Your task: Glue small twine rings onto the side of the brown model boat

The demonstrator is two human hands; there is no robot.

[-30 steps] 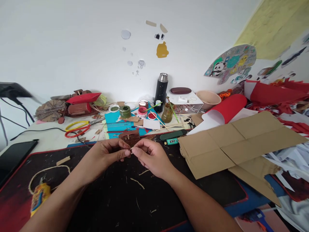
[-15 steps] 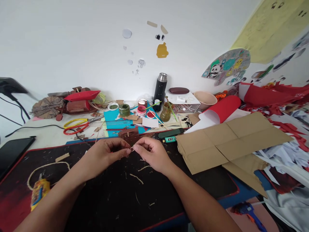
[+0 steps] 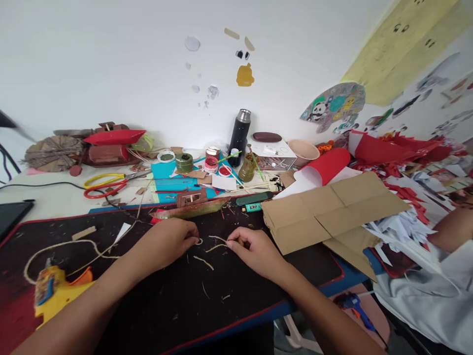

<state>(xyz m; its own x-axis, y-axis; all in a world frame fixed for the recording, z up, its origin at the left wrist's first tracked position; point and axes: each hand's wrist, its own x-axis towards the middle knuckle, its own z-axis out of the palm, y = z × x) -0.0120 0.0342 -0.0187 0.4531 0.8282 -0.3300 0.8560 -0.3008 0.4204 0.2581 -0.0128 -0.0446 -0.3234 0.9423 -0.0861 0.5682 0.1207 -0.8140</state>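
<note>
Between thumb and forefinger, my left hand [image 3: 170,242] pinches a small curled end of twine [image 3: 200,241] above the black mat [image 3: 148,305]. My right hand [image 3: 254,249] is closed at its fingertips on thin twine strands [image 3: 218,241], whose ends point left. A gap separates the two hands. Just beyond them lies a small model boat [image 3: 195,208] with a brown cabin. One loose piece of twine [image 3: 203,263] rests on the mat between the hands.
A yellow glue gun [image 3: 61,296] and a twine loop [image 3: 37,251] are at the left. Scissors [image 3: 105,185], paint jars [image 3: 184,163] and a black flask [image 3: 240,133] stand or lie behind. Cardboard [image 3: 332,207] is at the right, near another person's arm [image 3: 453,229].
My hands have moved apart, uncovering the boat and showing strands at my right fingertips. The camera view has shifted, bringing another person's arm into view at the right.
</note>
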